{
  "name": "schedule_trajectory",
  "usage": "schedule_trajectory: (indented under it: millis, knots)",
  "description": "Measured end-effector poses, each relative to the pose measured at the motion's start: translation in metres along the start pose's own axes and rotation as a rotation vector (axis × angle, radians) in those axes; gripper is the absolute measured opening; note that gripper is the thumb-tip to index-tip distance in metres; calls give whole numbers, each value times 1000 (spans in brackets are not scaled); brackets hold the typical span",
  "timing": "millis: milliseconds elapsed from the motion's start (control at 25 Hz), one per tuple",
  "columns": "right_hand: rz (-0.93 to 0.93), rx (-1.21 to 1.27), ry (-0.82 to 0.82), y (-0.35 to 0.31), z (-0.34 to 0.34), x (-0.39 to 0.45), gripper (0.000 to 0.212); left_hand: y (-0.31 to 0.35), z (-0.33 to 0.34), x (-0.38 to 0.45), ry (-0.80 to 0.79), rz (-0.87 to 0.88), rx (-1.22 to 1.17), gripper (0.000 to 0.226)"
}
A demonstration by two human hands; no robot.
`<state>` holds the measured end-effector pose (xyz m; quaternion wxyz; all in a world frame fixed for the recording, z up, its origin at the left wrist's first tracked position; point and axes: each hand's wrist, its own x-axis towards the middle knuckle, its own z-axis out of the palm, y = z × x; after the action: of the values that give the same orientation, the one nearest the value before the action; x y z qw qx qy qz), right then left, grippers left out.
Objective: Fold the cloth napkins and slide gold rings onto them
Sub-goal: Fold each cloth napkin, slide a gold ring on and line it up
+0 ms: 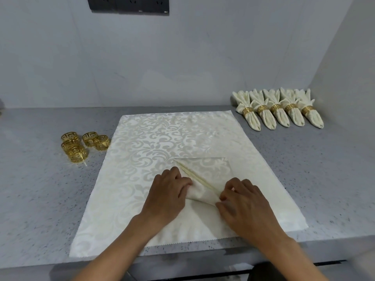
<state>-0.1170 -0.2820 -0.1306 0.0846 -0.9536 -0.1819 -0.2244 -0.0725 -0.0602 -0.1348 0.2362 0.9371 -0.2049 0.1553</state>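
Note:
A cream damask napkin (154, 151) lies spread flat on the grey speckled counter (40, 189). Its near right corner is folded up over the middle into a triangular flap (211, 169). My left hand (168, 195) presses and pinches the flap's folded edge on the left. My right hand (241, 201) pinches the same edge on the right. Several gold cut-out rings (81, 145) sit loose in a cluster on the counter left of the napkin, apart from both hands.
Several folded napkins with gold rings on them (278, 110) lie in a row at the back right by the side wall. A dark socket panel (129, 5) hangs on the back wall. The counter's front edge (182, 258) runs just below the napkin.

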Motion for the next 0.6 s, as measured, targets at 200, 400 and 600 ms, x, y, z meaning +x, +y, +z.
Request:
schedule_trajectory:
  millis: [200,400,600]
  knots:
    - [-166,-274,-84,-2,-9,6,18,21,-10,5,-87,64,236,34]
    - [-109,-132,-87,-15,-15,7,20,30,-18,5,-193,27,296,28]
    - [17,275,-93,-112,-19,6,16,16,-48,38,-579,-72,78,23]
